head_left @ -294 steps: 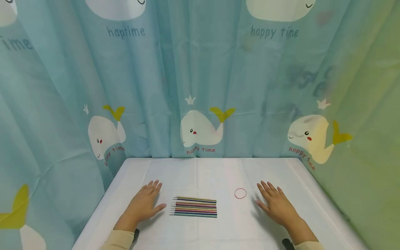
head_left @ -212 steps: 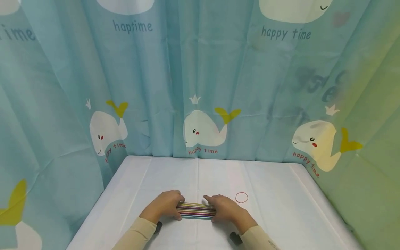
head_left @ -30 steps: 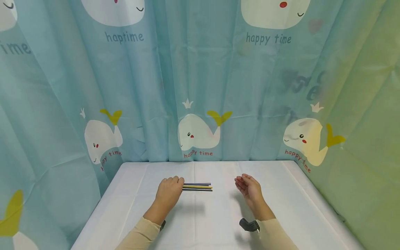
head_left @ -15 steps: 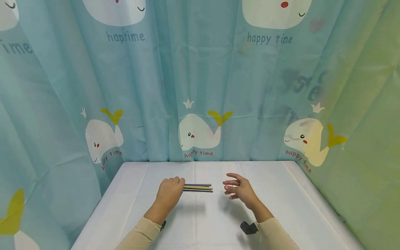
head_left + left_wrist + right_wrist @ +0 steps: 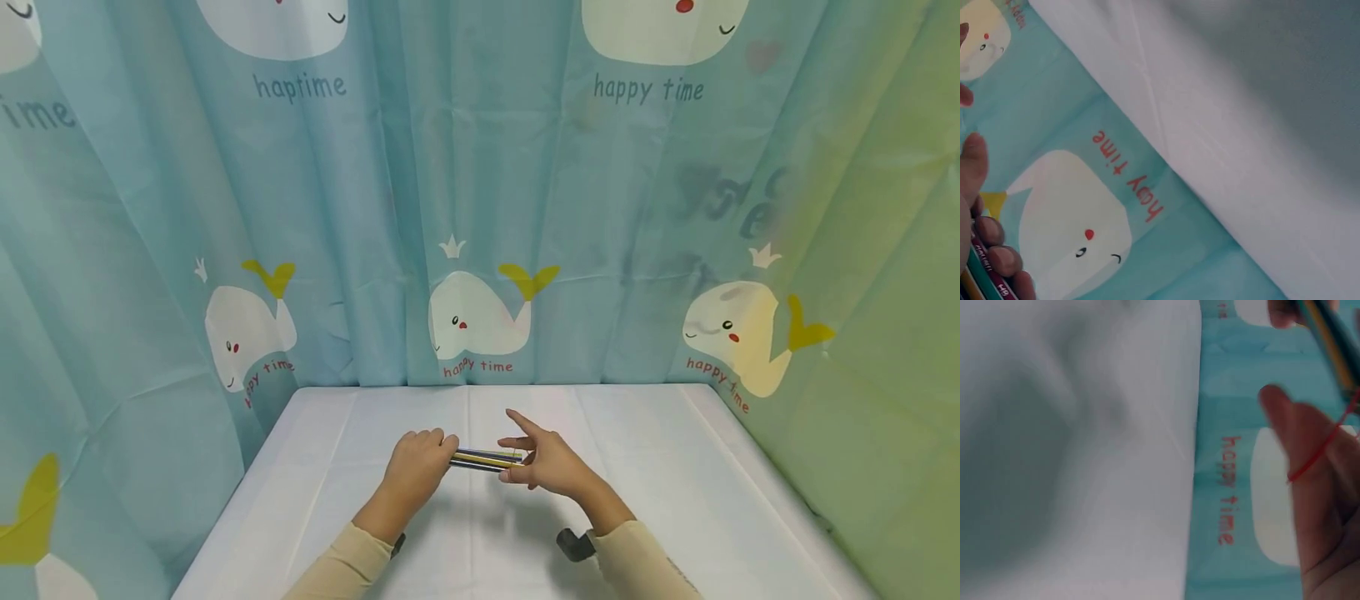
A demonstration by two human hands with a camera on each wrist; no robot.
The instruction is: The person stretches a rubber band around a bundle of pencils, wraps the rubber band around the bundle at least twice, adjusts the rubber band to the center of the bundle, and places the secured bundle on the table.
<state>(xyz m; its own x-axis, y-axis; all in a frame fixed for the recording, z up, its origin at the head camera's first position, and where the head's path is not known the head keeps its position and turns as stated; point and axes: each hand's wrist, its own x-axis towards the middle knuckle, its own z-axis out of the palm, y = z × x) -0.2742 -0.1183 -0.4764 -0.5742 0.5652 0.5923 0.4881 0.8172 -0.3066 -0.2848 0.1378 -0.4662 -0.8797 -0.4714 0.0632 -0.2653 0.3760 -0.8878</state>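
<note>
Above the middle of the table, my left hand (image 5: 420,462) grips a bundle of pencils (image 5: 480,459), their free ends pointing right. In the left wrist view its fingers curl round the pencils (image 5: 988,265), one marked HB. My right hand (image 5: 551,462) is at those free ends, index finger extended and the other fingers bent. A thin red rubber band (image 5: 1316,459) stretches across its thumb in the right wrist view, right by the pencil ends. Whether the ends pass through the band, I cannot tell.
A white-covered table (image 5: 360,533) lies beneath both hands. Behind it and along both sides hangs a blue-green curtain (image 5: 375,208) printed with whales. Dark wrist cameras (image 5: 575,545) sit under the sleeves.
My right hand has moved left, bringing the rubber band from apart to the pencil ends, its fingers spreading. My left hand has shifted slightly right and the pencils tilt a little. Earlier, pencils and band lay on the table.
</note>
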